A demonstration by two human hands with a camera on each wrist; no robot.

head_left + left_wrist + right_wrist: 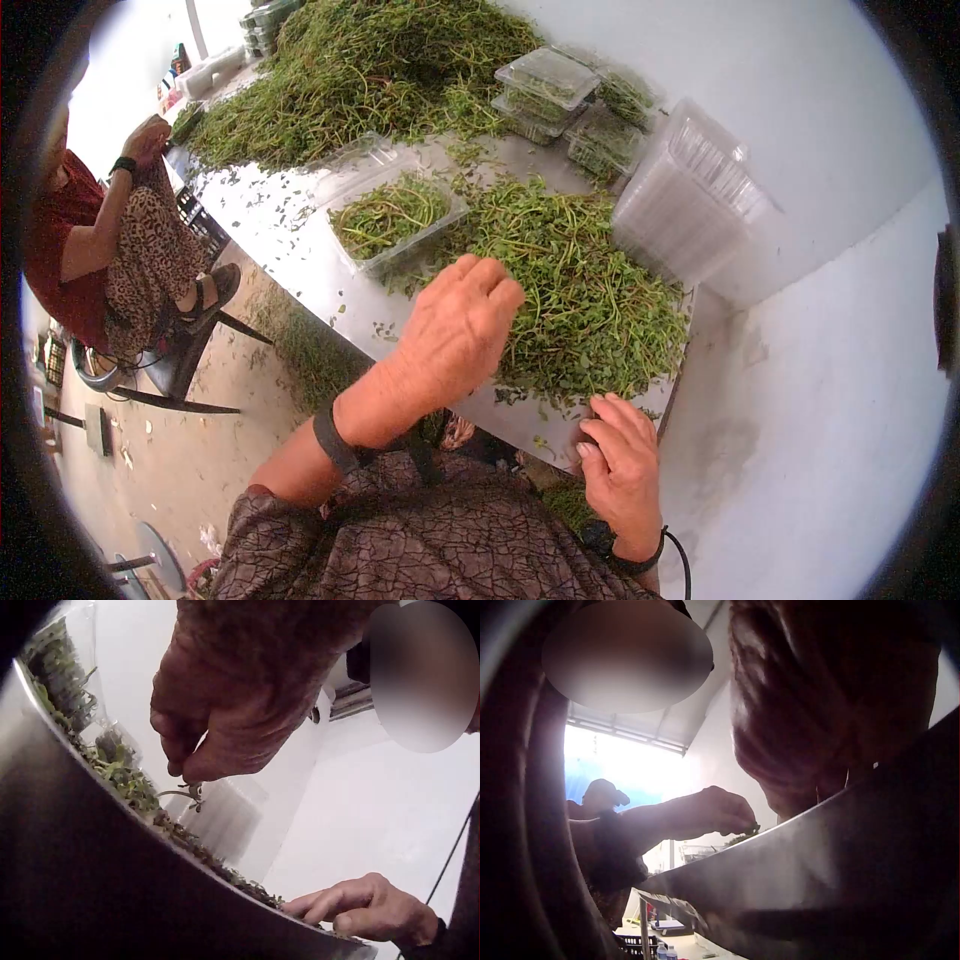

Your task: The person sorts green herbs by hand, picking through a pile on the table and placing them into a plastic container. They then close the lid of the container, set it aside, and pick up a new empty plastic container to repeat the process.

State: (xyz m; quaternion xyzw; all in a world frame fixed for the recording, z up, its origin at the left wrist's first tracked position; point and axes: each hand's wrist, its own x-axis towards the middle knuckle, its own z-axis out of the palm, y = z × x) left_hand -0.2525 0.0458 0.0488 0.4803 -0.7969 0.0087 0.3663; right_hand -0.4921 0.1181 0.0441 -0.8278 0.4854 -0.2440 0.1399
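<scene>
Patterned shirt (430, 535), both hands (460, 325), leafy pile (585, 290) just beyond them

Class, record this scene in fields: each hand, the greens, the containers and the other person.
Left hand: pinches a small sprig
Right hand: fingers at the table edge
Near pile: loose greens before the hands
Large pile: farther along the table
Open box: clear, holding greens
Lidded boxes: stacked, greens inside
Nested containers: clear, right of near pile
Other person: seated, left side
</scene>
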